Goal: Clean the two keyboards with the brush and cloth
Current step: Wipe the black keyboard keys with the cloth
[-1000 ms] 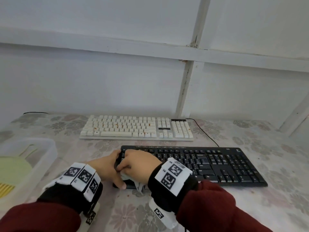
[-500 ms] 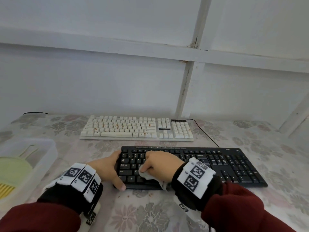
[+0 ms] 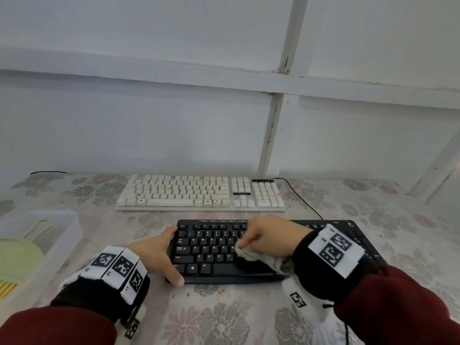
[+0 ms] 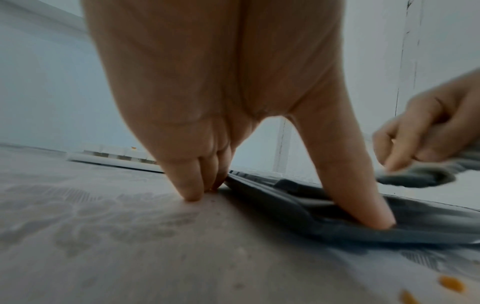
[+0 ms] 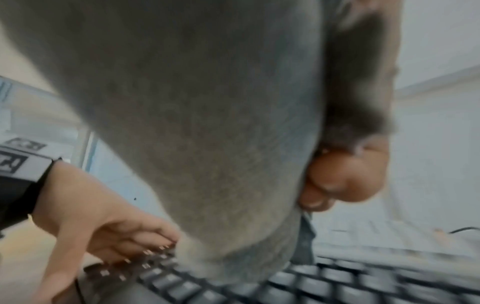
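Note:
The black keyboard (image 3: pixel 211 250) lies near me, with the white keyboard (image 3: pixel 199 192) behind it. My left hand (image 3: pixel 159 255) holds the black keyboard's left end, fingers at its side and thumb (image 4: pixel 363 195) on the front edge. My right hand (image 3: pixel 271 237) grips a crumpled pale cloth (image 3: pixel 251 255) and presses it on the keys near the middle. In the right wrist view the cloth (image 5: pixel 207 123) fills most of the picture above the blurred keys (image 5: pixel 337 288). A yellow-green brush (image 3: pixel 15 260) lies in the tub at the left.
A translucent plastic tub (image 3: pixel 62 220) stands at the left table edge. The white keyboard's black cable (image 3: pixel 303 202) runs past the black keyboard's back right corner. Small orange crumbs (image 3: pixel 220 291) lie on the flowered tablecloth in front of the black keyboard. A white wall stands close behind.
My right hand has slid the cloth to the right along the black keyboard, from its left end toward the middle. The left hand has stayed on the keyboard's left end.

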Available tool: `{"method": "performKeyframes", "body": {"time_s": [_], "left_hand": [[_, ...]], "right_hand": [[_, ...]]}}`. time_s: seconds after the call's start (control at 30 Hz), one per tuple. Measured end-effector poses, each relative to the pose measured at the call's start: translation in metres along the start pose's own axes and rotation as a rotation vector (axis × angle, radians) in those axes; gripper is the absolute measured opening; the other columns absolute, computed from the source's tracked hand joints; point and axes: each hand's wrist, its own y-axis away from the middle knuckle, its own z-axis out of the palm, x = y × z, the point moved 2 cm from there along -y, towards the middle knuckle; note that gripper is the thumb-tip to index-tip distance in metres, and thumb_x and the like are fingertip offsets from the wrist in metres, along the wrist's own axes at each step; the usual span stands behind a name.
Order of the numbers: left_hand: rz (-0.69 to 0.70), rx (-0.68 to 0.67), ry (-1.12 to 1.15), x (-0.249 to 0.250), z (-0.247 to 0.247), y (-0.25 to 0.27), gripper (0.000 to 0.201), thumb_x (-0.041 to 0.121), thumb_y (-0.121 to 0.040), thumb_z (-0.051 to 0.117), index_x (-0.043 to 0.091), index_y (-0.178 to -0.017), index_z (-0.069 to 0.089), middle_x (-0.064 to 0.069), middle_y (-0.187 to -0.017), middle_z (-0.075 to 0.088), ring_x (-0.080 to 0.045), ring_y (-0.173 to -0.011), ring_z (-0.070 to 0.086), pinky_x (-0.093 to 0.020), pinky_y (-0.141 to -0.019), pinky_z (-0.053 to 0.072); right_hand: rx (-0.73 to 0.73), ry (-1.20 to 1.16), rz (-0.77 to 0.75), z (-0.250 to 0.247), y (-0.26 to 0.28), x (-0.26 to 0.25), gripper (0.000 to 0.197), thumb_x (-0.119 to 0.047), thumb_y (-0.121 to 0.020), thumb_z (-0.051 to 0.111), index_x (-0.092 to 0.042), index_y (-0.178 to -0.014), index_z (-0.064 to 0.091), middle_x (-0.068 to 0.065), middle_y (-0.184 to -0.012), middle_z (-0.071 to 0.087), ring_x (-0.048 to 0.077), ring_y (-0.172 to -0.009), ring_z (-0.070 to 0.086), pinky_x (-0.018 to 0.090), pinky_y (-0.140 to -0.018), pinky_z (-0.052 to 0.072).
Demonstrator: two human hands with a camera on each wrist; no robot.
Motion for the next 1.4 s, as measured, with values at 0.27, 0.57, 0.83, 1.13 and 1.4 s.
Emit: {"method": "performKeyframes", "body": {"time_s": [0.27, 0.57, 0.83, 1.13, 1.4], "left_hand": [[0.020, -0.001, -0.071, 0.001, -0.003, 0.001, 0.154, 0.042, -0.021, 0.089, 0.021, -0.149, 0.006, 0.006, -0.143, 0.038, -0.014, -0.131, 0.037, -0.033, -0.112, 0.032], [0.014, 0.014, -0.060, 0.004, 0.000, 0.000, 0.139, 0.031, -0.037, 0.088, 0.021, -0.148, 0.006, 0.010, -0.138, 0.041, -0.010, -0.126, 0.041, -0.028, -0.109, 0.033], [-0.011, 0.017, -0.019, 0.001, 0.001, -0.001, 0.127, 0.019, -0.046, 0.090, 0.022, -0.146, 0.013, 0.017, -0.132, 0.038, -0.011, -0.128, 0.038, -0.033, -0.113, 0.028], [-0.012, 0.009, -0.017, 0.000, 0.000, -0.001, 0.133, 0.024, -0.042, 0.090, 0.022, -0.148, 0.009, 0.018, -0.131, 0.040, -0.012, -0.128, 0.040, -0.035, -0.113, 0.029], [0.014, 0.008, -0.120, 0.000, -0.003, -0.003, 0.144, 0.045, -0.027, 0.084, 0.025, -0.148, 0.009, 0.009, -0.141, 0.041, -0.013, -0.128, 0.043, -0.034, -0.109, 0.037]], "right_hand": [[-0.004, 0.082, -0.295, 0.026, -0.054, -0.082, 0.029, -0.019, -0.094, 0.052, -0.019, -0.119, 0.067, -0.013, -0.088, 0.042, 0.012, -0.090, 0.045, 0.019, -0.067, 0.034], [0.008, 0.160, -0.294, 0.031, -0.043, -0.065, 0.028, -0.023, -0.094, 0.050, -0.019, -0.113, 0.070, -0.004, -0.096, 0.045, 0.023, -0.101, 0.053, 0.027, -0.077, 0.036], [0.008, 0.207, -0.182, 0.024, -0.010, -0.008, 0.029, -0.025, -0.095, 0.046, -0.028, -0.112, 0.070, -0.008, -0.092, 0.042, 0.014, -0.086, 0.046, 0.026, -0.075, 0.039], [-0.033, 0.131, -0.169, 0.007, -0.028, -0.035, 0.026, -0.026, -0.097, 0.047, -0.024, -0.111, 0.069, -0.018, -0.085, 0.049, 0.006, -0.087, 0.049, 0.022, -0.083, 0.039], [-0.041, 0.212, -0.301, 0.037, -0.067, -0.088, 0.027, -0.024, -0.092, 0.055, -0.021, -0.115, 0.069, 0.002, -0.115, 0.058, 0.023, -0.094, 0.054, 0.023, -0.070, 0.040]]}}
